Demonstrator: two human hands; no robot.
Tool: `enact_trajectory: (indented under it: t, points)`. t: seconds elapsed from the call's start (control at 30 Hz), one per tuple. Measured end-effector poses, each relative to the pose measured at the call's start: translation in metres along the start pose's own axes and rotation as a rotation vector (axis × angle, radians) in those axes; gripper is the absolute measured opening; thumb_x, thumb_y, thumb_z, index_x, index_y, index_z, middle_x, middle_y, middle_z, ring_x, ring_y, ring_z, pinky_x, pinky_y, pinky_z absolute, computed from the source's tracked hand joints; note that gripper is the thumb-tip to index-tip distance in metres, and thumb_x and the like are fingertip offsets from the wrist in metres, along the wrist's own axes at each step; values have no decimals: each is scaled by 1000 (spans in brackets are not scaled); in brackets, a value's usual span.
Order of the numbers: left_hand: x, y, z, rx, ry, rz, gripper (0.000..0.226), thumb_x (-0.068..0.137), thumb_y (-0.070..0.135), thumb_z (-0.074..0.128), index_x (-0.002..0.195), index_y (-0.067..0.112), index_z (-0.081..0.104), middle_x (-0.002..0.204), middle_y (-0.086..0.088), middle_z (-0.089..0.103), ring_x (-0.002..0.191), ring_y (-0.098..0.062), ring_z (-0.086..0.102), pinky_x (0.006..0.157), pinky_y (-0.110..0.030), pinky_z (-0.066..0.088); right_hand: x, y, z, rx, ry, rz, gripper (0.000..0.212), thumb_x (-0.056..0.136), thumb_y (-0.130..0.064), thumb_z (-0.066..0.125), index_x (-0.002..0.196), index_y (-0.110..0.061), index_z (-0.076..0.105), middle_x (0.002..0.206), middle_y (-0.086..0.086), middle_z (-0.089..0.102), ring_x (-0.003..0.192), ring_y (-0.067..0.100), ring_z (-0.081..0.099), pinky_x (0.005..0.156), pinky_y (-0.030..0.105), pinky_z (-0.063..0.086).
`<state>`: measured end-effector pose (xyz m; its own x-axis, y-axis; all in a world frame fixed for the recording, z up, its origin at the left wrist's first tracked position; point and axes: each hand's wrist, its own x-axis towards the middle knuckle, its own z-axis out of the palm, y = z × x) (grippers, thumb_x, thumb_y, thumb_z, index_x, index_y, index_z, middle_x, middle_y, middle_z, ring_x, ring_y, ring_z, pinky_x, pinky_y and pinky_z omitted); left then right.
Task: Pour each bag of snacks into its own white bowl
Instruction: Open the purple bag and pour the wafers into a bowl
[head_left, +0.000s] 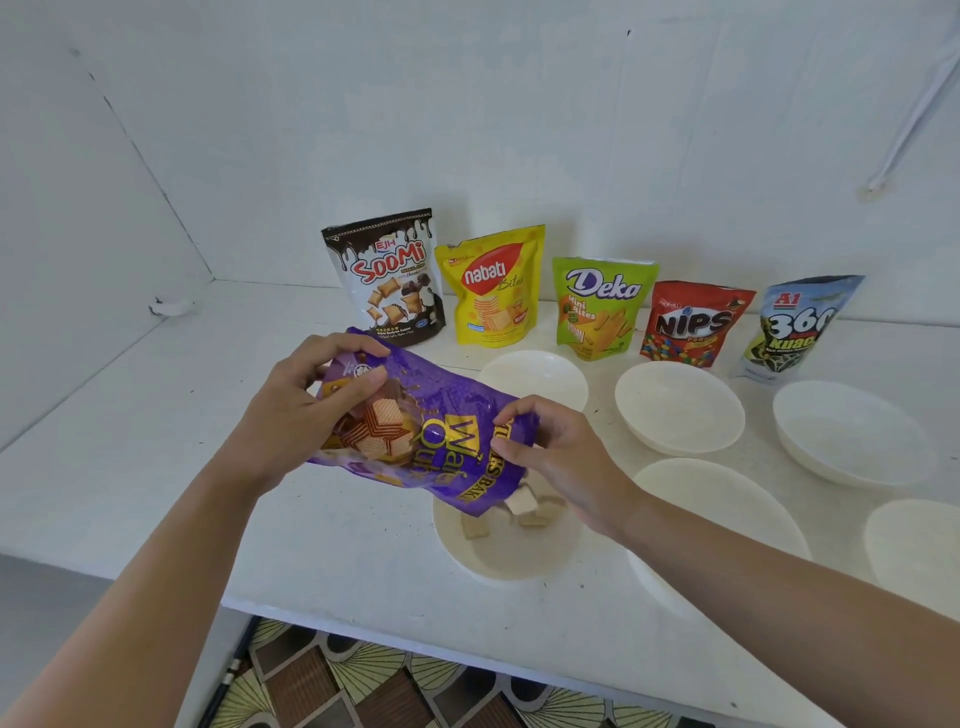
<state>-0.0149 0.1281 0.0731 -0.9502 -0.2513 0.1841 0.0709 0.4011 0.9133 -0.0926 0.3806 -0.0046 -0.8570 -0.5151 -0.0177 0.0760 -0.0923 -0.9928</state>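
A purple wafer bag (431, 431) is tilted mouth-down over the nearest white bowl (498, 556). My left hand (306, 400) grips its raised bottom end. My right hand (550, 452) pinches the bag near its open mouth. A few pale wafer cubes (522, 512) lie in that bowl under the mouth. Along the wall stand a Soomi bag (387, 278), a yellow Nabati bag (493, 286), a green Deka bag (600, 306), a red Nips bag (693, 325) and a blue 360 bag (795, 327).
Several other white bowls sit on the white counter: one behind the purple bag (540, 374), one at centre right (680, 405), one far right (852, 431), one beside my right forearm (727, 499), one at the right edge (919, 545). The counter's front edge (415, 629) overhangs a patterned floor.
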Motion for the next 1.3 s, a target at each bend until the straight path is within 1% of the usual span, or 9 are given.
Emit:
enact_trajectory:
  t: [0.2,0.3,0.4,0.63,0.77,0.93,1.07,1.17,1.3]
  points:
    - [8,18,-5,5,20,63,21,92,30,67,112,29,71,126,1,61,119,-24,63,71,-33,64,2,-11,3,-8,34,-109,21,83,-3,78,91,-20,69,97,3,74,90,15,71,74,36,58]
    - [9,22,-1,72,-25,90,20,89,33,70,108,32,73,122,1,61,115,-14,63,74,-27,62,2,-6,0,-68,18,-57,19,81,-6,80,90,-17,68,98,8,75,93,22,73,74,40,59]
    - [9,20,4,202,-107,108,22,89,35,70,111,35,72,119,4,59,116,-9,58,79,-26,60,1,1,0,-155,-21,39,18,79,-6,82,85,-15,68,88,3,75,85,14,72,68,29,59]
    - [10,23,4,11,-13,54,17,93,28,68,109,29,72,122,-2,63,110,-17,67,64,-22,59,3,-12,-3,-51,69,-46,16,85,-2,76,87,-15,66,99,5,72,88,17,73,65,28,57]
    - [13,25,4,85,-62,102,21,91,31,69,111,29,72,123,0,62,114,-13,64,69,-21,59,4,-7,-1,-109,86,-12,19,84,-4,78,83,-20,67,99,7,72,94,23,72,69,34,59]
    - [13,20,11,163,-122,84,22,90,35,70,112,35,72,125,2,60,119,-16,58,72,-19,58,0,-3,-3,-159,47,88,16,82,-4,79,85,-12,66,87,-1,73,77,4,70,61,18,52]
    - [13,24,11,52,-74,53,19,92,31,69,110,31,72,122,-4,64,111,-21,67,71,-28,62,0,-7,-5,-77,134,-49,17,84,0,76,84,-13,65,91,4,73,86,19,71,67,31,56]
    - [14,29,9,-29,-13,64,16,92,28,70,107,30,73,119,-8,67,108,-27,69,73,-38,65,1,-6,-3,-104,229,-216,22,83,-6,76,79,-23,63,86,4,69,81,19,66,70,40,55]
    - [14,36,10,45,-26,137,19,90,26,72,109,27,74,120,-4,65,107,-15,67,69,-20,59,0,3,-1,-122,197,-173,25,84,-6,75,75,-24,61,86,4,68,82,20,64,71,43,54]
